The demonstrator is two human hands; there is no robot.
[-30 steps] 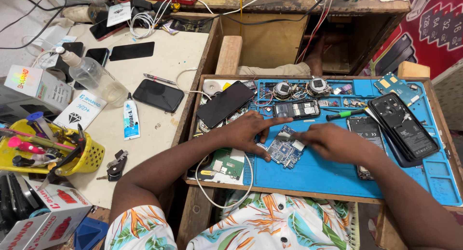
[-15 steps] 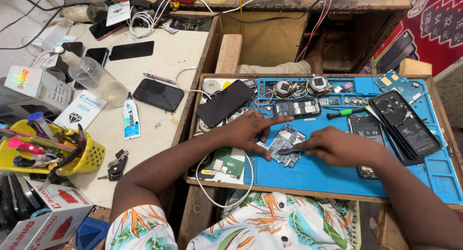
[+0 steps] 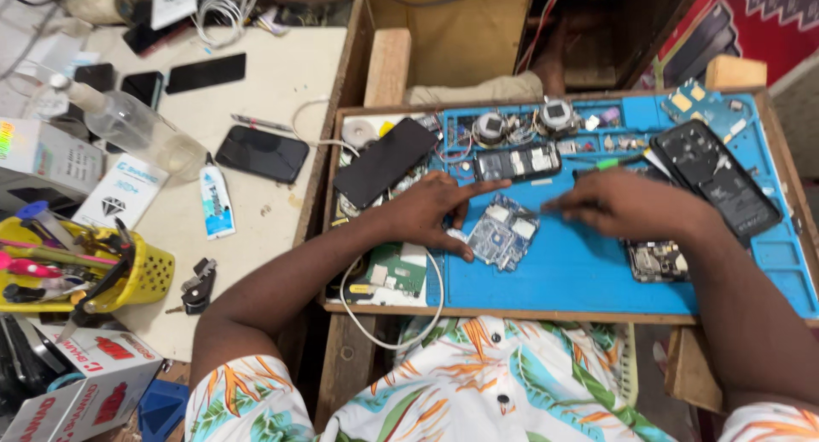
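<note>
Left hand [image 3: 431, 216]: your fingers spread flat – pinning the board [image 3: 503, 230] to the mat [image 3: 580, 276].
Right hand [image 3: 627, 205]: loosely open beside it, holding nothing – blurred.

Left hand [image 3: 431, 210] flat on the blue mat [image 3: 580, 271], fingers spread, touching the small circuit board [image 3: 503, 230] at its left edge. Right hand [image 3: 627, 205] just beside that board, fingertips pointing toward it. Dark phone back cover [image 3: 712, 173] farther right; yellow tool basket [image 3: 141, 276] far left on the pale surface [image 3: 281, 75].
</note>
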